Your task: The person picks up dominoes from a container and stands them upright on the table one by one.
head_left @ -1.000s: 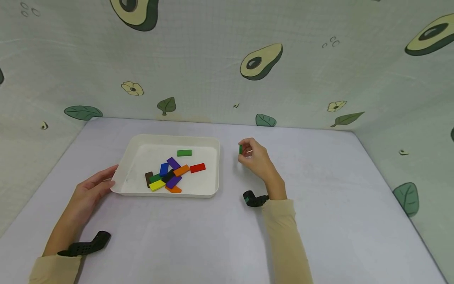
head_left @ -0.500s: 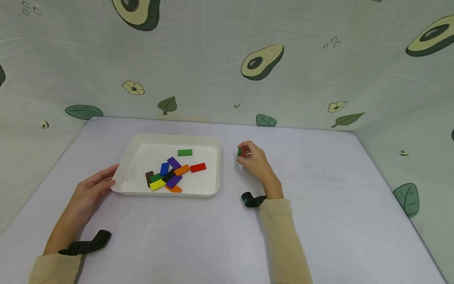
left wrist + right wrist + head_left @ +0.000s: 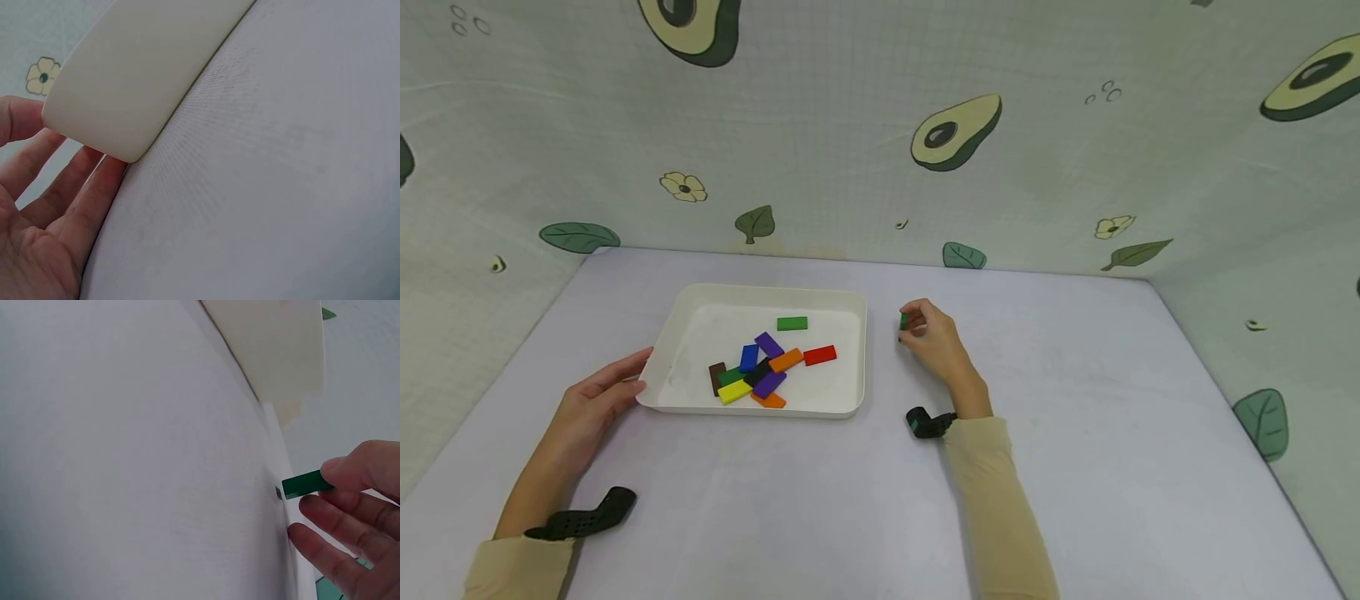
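Note:
In the head view my left hand (image 3: 593,406) holds the left side of a white tray (image 3: 854,375), thumb near its front corner. The left wrist view shows that thumb at the rim and the other fingers lower along the tray wall (image 3: 137,69). To the tray's right, my right hand (image 3: 936,346) pinches a small green block (image 3: 306,484) between thumb and fingertips, close over the table. Just below this block, a small dark piece (image 3: 279,493) shows at the table surface. The right hand's lower fingers (image 3: 334,556) spread beneath the pinched block.
Inside the tray is a loose heap of coloured blocks, with a yellow block (image 3: 734,392) and a blue block (image 3: 748,358) among them. A red block (image 3: 820,355) and a green block (image 3: 792,323) lie nearer its right side. A printed cloth (image 3: 820,125) hangs behind the table.
My right hand has shifted slightly left and a little nearer to me with the green block in its fingertips. The left hand and the tray have stayed in place.

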Demonstrator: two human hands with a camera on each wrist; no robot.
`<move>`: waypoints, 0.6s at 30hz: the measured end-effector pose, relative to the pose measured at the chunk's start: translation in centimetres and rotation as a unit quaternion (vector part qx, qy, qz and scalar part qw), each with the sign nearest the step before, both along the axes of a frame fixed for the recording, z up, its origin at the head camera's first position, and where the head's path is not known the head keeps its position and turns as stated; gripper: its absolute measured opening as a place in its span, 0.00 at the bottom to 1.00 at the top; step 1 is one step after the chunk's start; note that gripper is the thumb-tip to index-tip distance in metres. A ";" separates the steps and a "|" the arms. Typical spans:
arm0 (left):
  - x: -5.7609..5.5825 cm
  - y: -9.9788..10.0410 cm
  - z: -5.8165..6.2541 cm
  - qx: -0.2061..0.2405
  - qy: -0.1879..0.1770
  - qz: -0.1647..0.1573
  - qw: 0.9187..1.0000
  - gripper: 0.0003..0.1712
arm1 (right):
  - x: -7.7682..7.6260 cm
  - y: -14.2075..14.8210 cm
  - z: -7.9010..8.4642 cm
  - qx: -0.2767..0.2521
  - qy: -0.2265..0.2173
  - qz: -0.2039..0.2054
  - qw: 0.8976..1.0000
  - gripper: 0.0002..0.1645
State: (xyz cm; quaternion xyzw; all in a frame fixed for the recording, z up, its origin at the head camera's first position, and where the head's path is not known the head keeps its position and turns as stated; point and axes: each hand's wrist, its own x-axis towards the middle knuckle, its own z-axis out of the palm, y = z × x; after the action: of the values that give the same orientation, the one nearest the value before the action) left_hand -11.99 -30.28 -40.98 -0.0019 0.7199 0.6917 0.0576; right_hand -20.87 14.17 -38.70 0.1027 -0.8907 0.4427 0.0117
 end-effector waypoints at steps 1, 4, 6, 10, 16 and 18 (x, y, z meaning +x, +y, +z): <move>0.0 0.0 0.0 -0.005 -0.001 0.001 1.000 0.27 | 0.0 0.0 0.0 0.001 -0.001 0.000 1.000 0.19; 0.1 0.0 0.1 0.000 0.000 0.001 1.000 0.28 | 0.0 -0.1 -0.1 0.002 -0.009 -0.004 1.000 0.19; 0.2 0.0 0.1 0.014 0.003 -0.003 1.000 0.28 | 0.0 -0.2 -0.1 0.003 -0.016 -0.007 1.000 0.19; 0.3 0.0 0.0 0.006 -0.003 0.001 1.000 0.28 | 0.1 -0.3 -0.1 0.009 -0.026 -0.005 1.000 0.19; 0.1 0.0 0.1 -0.004 -0.011 0.004 1.000 0.28 | 0.1 -0.3 0.2 0.016 -0.020 -0.004 1.000 0.19; 0.1 0.0 0.1 0.003 -0.008 0.002 1.000 0.28 | 0.0 -0.3 0.3 0.016 -0.018 -0.002 1.000 0.19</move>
State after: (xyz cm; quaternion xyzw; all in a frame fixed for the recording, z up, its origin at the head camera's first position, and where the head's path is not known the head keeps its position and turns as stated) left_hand -11.90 -30.29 -40.91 -0.0081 0.7173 0.6939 0.0618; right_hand -20.84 13.91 -38.40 0.0932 -0.8978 0.4305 -0.0051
